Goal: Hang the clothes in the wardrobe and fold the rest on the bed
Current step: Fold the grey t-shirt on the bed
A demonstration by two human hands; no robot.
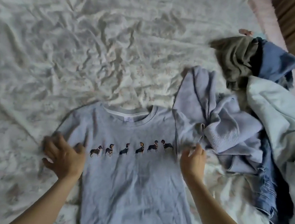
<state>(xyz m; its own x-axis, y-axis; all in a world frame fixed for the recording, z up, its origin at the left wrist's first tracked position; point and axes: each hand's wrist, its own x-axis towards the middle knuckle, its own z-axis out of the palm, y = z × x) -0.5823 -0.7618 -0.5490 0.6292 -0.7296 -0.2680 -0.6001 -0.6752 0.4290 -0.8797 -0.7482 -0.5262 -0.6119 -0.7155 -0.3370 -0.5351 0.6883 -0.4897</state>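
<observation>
1. Neither hand has a closed grip: the left hand (63, 154) lies spread, fingers loosely bent, on the left sleeve area of the grey T-shirt (131, 178); the right hand (193, 161) reaches the shirt's right sleeve edge with fingers relaxed. Whether its fingertips pinch cloth cannot be told.
2. The T-shirt lies face up and flat on the bed (76, 40), collar pointing away from the person.
3. Right of the T-shirt, touching its shoulder, sits a lilac sweater (210, 119); beyond it lie denim (268, 192), a pale blanket (288, 126) and an olive garment (235, 58).
4. Risk: the sweater overlaps the right sleeve, so a fold started there would likely drag the sweater along or bunch the sleeve.
5. Risk: the rumpled sheet under the T-shirt may ridge the fold.
6. Room: left of and beyond the T-shirt the sheet is open; the right side is crowded up to the bed edge.
</observation>
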